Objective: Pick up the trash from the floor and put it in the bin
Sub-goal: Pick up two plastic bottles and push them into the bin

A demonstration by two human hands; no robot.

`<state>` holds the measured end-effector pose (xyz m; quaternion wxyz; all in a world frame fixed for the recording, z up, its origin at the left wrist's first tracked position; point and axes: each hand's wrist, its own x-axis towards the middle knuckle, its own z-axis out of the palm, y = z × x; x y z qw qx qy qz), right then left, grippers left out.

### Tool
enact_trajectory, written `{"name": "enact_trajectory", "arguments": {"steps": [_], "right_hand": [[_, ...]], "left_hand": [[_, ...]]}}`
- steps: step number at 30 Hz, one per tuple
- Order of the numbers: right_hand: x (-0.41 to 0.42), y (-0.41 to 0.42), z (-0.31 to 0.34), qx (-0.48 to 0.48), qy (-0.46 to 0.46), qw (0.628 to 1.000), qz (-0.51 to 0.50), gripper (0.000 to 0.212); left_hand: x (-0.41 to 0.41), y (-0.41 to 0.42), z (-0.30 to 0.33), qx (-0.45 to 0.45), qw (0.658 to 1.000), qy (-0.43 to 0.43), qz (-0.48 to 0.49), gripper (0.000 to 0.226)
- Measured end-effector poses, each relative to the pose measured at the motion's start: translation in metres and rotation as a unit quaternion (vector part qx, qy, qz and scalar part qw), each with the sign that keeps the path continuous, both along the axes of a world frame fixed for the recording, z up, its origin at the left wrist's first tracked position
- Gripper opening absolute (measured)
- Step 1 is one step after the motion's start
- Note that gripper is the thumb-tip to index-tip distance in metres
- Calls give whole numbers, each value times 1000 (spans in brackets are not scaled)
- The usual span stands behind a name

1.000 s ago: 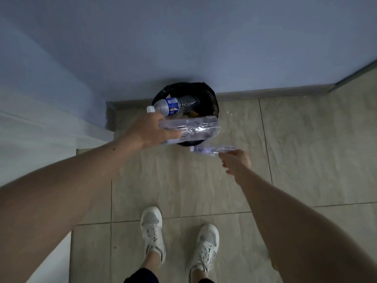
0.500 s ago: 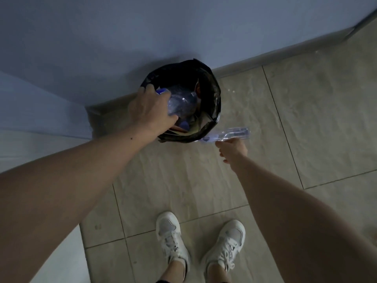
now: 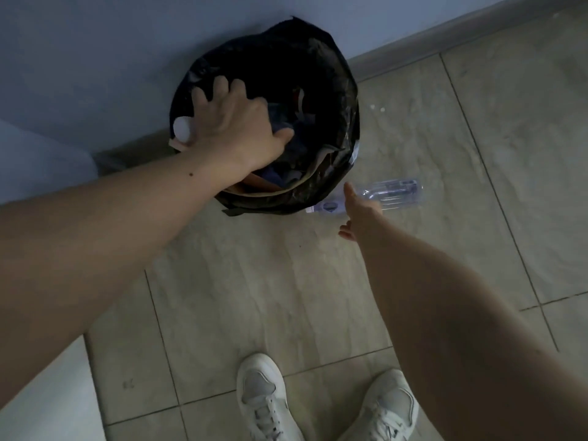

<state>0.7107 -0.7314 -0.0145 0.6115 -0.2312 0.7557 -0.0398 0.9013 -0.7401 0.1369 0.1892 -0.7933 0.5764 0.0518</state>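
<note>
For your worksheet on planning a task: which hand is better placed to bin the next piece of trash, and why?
Right. The right hand holds a crushed clear plastic bottle just beside the black-lined bin. The left hand is down in the bin's mouth, on a white-capped bottle.
</note>
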Motion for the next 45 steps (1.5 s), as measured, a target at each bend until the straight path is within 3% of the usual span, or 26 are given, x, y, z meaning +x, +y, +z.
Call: {"name": "enact_trajectory", "arguments": {"steps": [3,8,12,16,22,28,32,37,42,45], "right_hand": [[-1,-4,-17,1,17,999,-28,71],[-24,5,-2,10,39,999,-37,61],[-56,8,41,15,58,997,-41,83],[-79,-4,101,-32,111,993,22,94],[-60,-31,228,-127,109,983,70,72],[3,-46,294,-239,93,935,244,65],[54,-50,293,-247,107,896,354,55],[97,-50,273,-269,121,900,320,63],[112,-43,250,-300,184,854,383,56],[114,-45,233,-252,176,884,353,63]], "left_hand": [[-1,1,-2,12,1000,-7,-14,66],[-5,7,8,43,999,5,-22,65],[-9,16,31,67,997,31,-23,64],[-14,27,69,66,996,53,-7,62],[-17,30,136,66,995,78,13,57],[3,29,173,76,993,84,23,50],[32,25,168,106,991,79,19,50],[59,22,151,102,990,101,-12,45],[76,18,140,110,989,95,-41,42],[83,15,136,117,988,89,-56,40]]}}
